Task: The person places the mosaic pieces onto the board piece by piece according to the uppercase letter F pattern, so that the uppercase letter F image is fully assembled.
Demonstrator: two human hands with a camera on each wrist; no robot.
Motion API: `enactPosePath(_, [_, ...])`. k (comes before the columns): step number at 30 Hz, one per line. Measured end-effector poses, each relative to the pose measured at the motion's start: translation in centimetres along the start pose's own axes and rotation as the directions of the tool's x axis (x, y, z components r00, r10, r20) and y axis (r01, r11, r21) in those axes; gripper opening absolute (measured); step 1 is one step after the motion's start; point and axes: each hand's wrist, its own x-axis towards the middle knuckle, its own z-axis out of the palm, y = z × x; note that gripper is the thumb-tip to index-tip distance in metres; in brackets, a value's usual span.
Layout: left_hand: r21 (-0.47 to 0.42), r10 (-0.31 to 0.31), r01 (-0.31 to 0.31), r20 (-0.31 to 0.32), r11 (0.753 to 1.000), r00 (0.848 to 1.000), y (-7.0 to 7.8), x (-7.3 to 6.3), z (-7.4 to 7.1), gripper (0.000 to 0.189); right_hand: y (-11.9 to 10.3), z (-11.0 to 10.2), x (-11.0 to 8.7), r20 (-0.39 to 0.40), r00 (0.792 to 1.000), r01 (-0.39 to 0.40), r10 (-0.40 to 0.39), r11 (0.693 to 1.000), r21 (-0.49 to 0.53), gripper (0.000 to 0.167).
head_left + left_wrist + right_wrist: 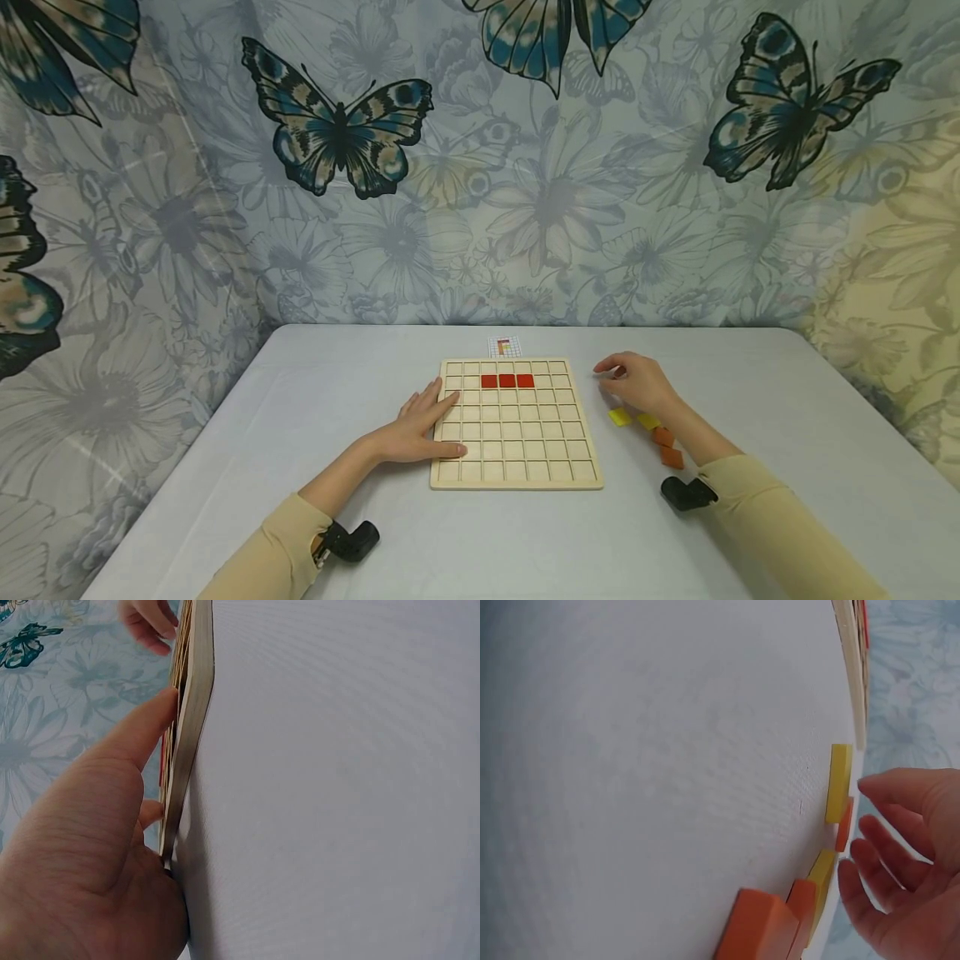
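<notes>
A pale wooden grid board [517, 475] lies on the table, with three red square tiles [507, 381] side by side in a row near its far edge. My left hand [417, 427] rests on the board's left side, fingers spread, thumb on the near-left squares. Right of the board, my right hand [637, 382] hovers with loosely bent fingers and nothing held. Below it lie a yellow tile [618, 417], another yellow tile [647, 421] and two orange tiles [671, 457]. The right wrist view also shows an orange tile [844, 825] near the fingertips, hidden by the hand in the head view.
A small card [504, 347] with a coloured grid pattern lies just beyond the board. The white tabletop [480, 542] reaches back to a wall [540, 250] with butterflies and flowers. Black wrist cameras [686, 493] sit at both sleeves.
</notes>
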Motion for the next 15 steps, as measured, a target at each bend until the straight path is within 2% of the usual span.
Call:
enactPosePath(7, [0.01,0.001,-0.001,-0.003,1.0,1.0,-0.03,0.01,0.06,0.094,0.23,0.0,-0.02,0.033,0.999,-0.023,0.023,1.0,0.0,0.022])
enactPosePath(15, [0.011,0.0,0.0,-0.001,1.0,1.0,0.01,-0.04,-0.02,0.094,0.07,0.04,0.01,0.077,0.997,0.0,-0.004,0.999,0.054,0.026])
